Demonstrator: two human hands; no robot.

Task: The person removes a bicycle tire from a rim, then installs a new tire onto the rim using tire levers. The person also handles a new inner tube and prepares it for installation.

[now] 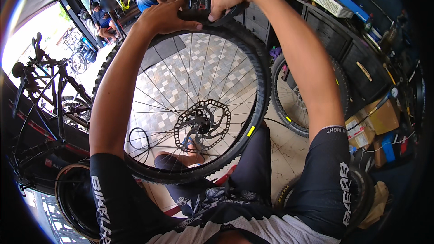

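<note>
A bicycle wheel with a black knobby tire stands upright before me, its slotted disc brake rotor facing me. At the top of the wheel my left hand is closed over the tire, thumb stretched along it to the right. My right hand is closed on the tire just right of there, thumb pressed down and fingertips curled out of sight. Between the hands a dark strip of tire rises from the rim; whether an inner tube is in it, I cannot tell. The wheel's lower edge is near my legs.
A second wheel leans by the dark cabinets at right. Cardboard boxes and a pump gauge are beyond it. A black bicycle frame stands at left. Two people are in the background. A thin hose lies on the floor.
</note>
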